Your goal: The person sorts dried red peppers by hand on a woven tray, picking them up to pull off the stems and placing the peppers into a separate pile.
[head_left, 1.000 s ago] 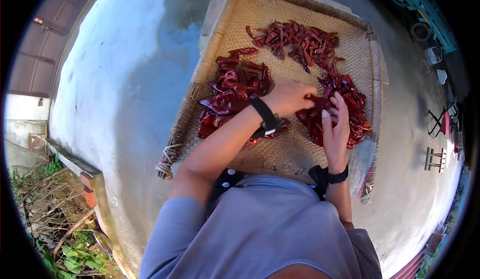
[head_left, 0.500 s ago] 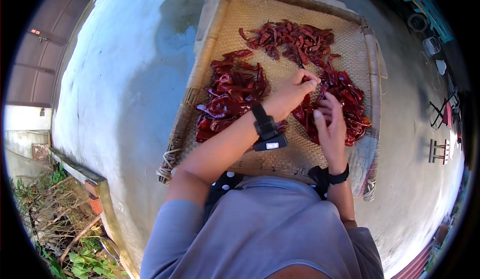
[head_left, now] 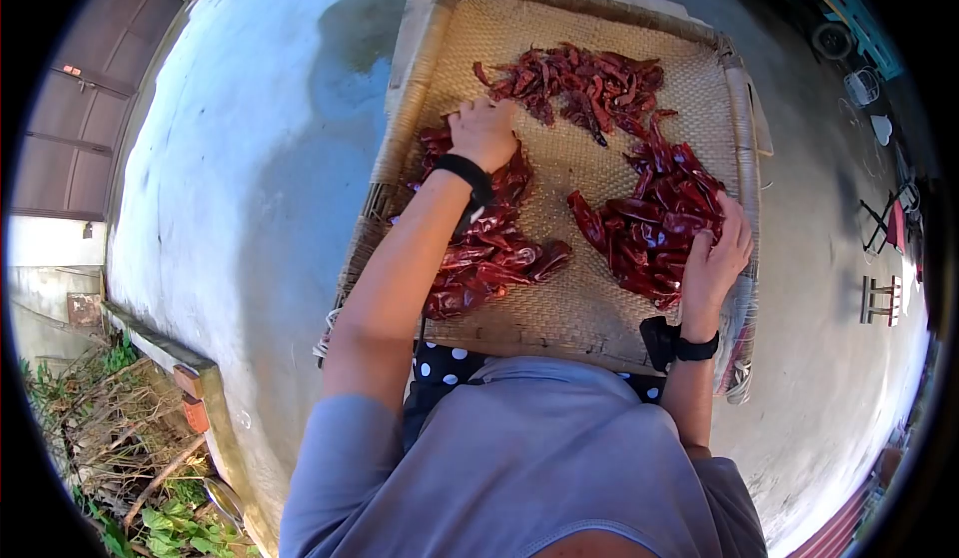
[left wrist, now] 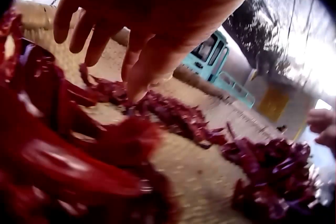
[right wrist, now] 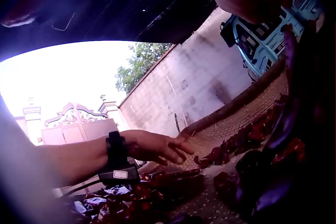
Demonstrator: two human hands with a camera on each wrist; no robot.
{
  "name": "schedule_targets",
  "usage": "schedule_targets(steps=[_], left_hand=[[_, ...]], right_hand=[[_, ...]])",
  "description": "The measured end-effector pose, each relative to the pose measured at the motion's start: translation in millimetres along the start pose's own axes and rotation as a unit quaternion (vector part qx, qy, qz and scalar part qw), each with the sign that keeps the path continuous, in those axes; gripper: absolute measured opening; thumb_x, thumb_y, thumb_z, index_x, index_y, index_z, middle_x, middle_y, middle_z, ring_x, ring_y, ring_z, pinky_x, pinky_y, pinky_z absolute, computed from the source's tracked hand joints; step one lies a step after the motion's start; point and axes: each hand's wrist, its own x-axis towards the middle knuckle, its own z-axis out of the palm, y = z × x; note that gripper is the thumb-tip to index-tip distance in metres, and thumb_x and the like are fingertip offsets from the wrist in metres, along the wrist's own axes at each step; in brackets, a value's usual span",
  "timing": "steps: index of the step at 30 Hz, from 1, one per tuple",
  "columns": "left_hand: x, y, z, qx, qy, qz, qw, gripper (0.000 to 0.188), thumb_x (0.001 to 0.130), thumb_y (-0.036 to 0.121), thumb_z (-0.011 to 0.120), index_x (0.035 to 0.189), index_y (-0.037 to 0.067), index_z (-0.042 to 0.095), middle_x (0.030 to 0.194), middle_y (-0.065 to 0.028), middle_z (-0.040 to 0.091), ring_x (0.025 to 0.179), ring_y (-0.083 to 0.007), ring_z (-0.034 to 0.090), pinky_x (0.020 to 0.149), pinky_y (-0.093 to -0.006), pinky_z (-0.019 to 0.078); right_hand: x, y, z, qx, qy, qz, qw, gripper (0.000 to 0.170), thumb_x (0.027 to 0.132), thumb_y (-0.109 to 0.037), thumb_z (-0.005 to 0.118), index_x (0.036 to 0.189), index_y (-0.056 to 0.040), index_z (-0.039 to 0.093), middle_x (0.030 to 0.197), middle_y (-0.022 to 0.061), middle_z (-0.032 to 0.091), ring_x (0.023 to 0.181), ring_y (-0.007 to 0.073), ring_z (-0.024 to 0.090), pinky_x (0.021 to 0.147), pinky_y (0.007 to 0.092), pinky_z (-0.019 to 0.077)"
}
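Dried red chilies lie in three heaps on a woven bamboo tray [head_left: 559, 313]. My left hand [head_left: 484, 136] is over the far end of the left heap [head_left: 489, 253]; in the left wrist view its fingers [left wrist: 97, 43] hang spread above the chilies, with nothing held. Against the outer side of the right heap [head_left: 649, 223] rests my right hand [head_left: 719, 258], fingers loosely bent along the chilies and thumb apart. Smaller, duller chilies form the far heap [head_left: 594, 83]. The right wrist view is dark close to the hand, so its fingertips are mostly hidden.
The tray's raised rim [head_left: 589, 10] surrounds the heaps, and woven mat shows between them. Concrete floor [head_left: 250, 158] lies around. A teal truck [head_left: 849, 13] stands at the far right, a small wooden stool [head_left: 881, 300] nearer on that side.
My left hand has gone from the right heap across to the far end of the left heap. My right hand has shifted outward to the right heap's outer side.
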Motion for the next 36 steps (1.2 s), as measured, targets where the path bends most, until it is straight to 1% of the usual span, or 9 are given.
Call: schedule_targets(steps=[5, 11, 14, 16, 20, 21, 24, 30, 36], left_hand=[[14, -33, 17, 0.110, -0.032, 0.015, 0.993, 0.033, 0.086, 0.016, 0.062, 0.118, 0.016, 0.069, 0.128, -0.0160, 0.057, 0.128, -0.0372, 0.045, 0.101, -0.0523, 0.0382], [15, -40, 19, 0.089, 0.002, 0.085, 0.992, 0.026, 0.087, 0.010, 0.059, 0.111, 0.014, 0.069, 0.118, -0.0166, 0.061, 0.116, -0.0362, 0.058, 0.095, -0.0511, 0.0459], [7, -20, 1, -0.030, 0.030, 0.053, 0.998, 0.030, 0.081, 0.013, 0.072, 0.110, 0.014, 0.063, 0.115, -0.0142, 0.058, 0.106, -0.0358, 0.060, 0.091, -0.0469, 0.0490], [-12, -4, -14, -0.135, 0.062, 0.145, 0.978, 0.032, 0.080, 0.007, 0.071, 0.110, 0.009, 0.060, 0.111, -0.0173, 0.057, 0.103, -0.0383, 0.061, 0.088, -0.0458, 0.0502], [-58, 45, -24, -0.238, -0.022, 0.226, 0.944, 0.031, 0.080, 0.006, 0.070, 0.108, 0.005, 0.060, 0.110, -0.0200, 0.056, 0.102, -0.0406, 0.060, 0.087, -0.0460, 0.0498], [-71, 55, -23, -0.252, -0.039, 0.236, 0.938, 0.030, 0.080, 0.006, 0.070, 0.108, 0.005, 0.060, 0.109, -0.0200, 0.056, 0.102, -0.0413, 0.059, 0.087, -0.0463, 0.0498], [-91, 76, -3, -0.269, -0.050, 0.252, 0.928, 0.031, 0.080, 0.003, 0.069, 0.109, 0.004, 0.060, 0.109, -0.0202, 0.055, 0.102, -0.0431, 0.058, 0.086, -0.0479, 0.0502], [-104, 75, 12, -0.285, -0.019, 0.233, 0.930, 0.026, 0.083, -0.002, 0.064, 0.108, 0.003, 0.059, 0.107, -0.0175, 0.055, 0.100, -0.0408, 0.059, 0.086, -0.0472, 0.0505], [-106, 81, 17, -0.288, -0.111, 0.332, 0.891, 0.022, 0.084, -0.003, 0.060, 0.104, 0.007, 0.062, 0.103, -0.0131, 0.059, 0.100, -0.0364, 0.060, 0.085, -0.0443, 0.0505]], right_hand=[[-6, -4, 7, 0.036, -0.013, -0.010, 0.999, 0.044, 0.088, -0.002, 0.061, 0.132, -0.0107, 0.058, 0.133, 0.0131, 0.058, 0.124, 0.0332, 0.051, 0.108, 0.0448, 0.0364], [-12, -28, 12, 0.094, -0.081, -0.018, 0.992, 0.038, 0.089, -0.002, 0.062, 0.127, -0.0086, 0.061, 0.127, 0.0137, 0.061, 0.121, 0.0330, 0.053, 0.106, 0.0441, 0.0385], [-13, -35, 14, 0.122, -0.088, -0.028, 0.988, 0.037, 0.090, -0.002, 0.062, 0.126, -0.0074, 0.061, 0.126, 0.0146, 0.061, 0.120, 0.0334, 0.054, 0.105, 0.0441, 0.0405], [-13, -41, 14, 0.154, -0.092, -0.030, 0.983, 0.036, 0.091, -0.002, 0.063, 0.126, -0.0065, 0.060, 0.126, 0.0156, 0.060, 0.118, 0.0343, 0.055, 0.104, 0.0445, 0.0420], [-13, -57, 16, 0.350, -0.162, 0.116, 0.915, 0.032, 0.097, -0.007, 0.062, 0.129, -0.0034, 0.059, 0.122, 0.0125, 0.060, 0.102, 0.0205, 0.063, 0.089, 0.0325, 0.0516], [-14, -62, 18, 0.394, -0.153, 0.118, 0.898, 0.032, 0.099, -0.009, 0.062, 0.130, -0.0024, 0.059, 0.116, 0.0086, 0.061, 0.095, 0.0128, 0.062, 0.083, 0.0273, 0.0514], [-18, -57, 27, 0.423, -0.190, 0.096, 0.881, 0.033, 0.098, -0.009, 0.065, 0.129, -0.0033, 0.060, 0.112, 0.0063, 0.062, 0.092, 0.0112, 0.060, 0.082, 0.0267, 0.0503], [-20, -39, 14, 0.378, -0.129, 0.136, 0.907, 0.030, 0.095, 0.000, 0.060, 0.125, -0.0051, 0.062, 0.107, 0.0041, 0.062, 0.096, 0.0098, 0.059, 0.085, 0.0247, 0.0493], [-18, -7, -11, 0.207, -0.065, 0.110, 0.970, 0.042, 0.088, 0.006, 0.057, 0.128, -0.0054, 0.061, 0.114, 0.0113, 0.062, 0.107, 0.0235, 0.061, 0.095, 0.0353, 0.0476]])
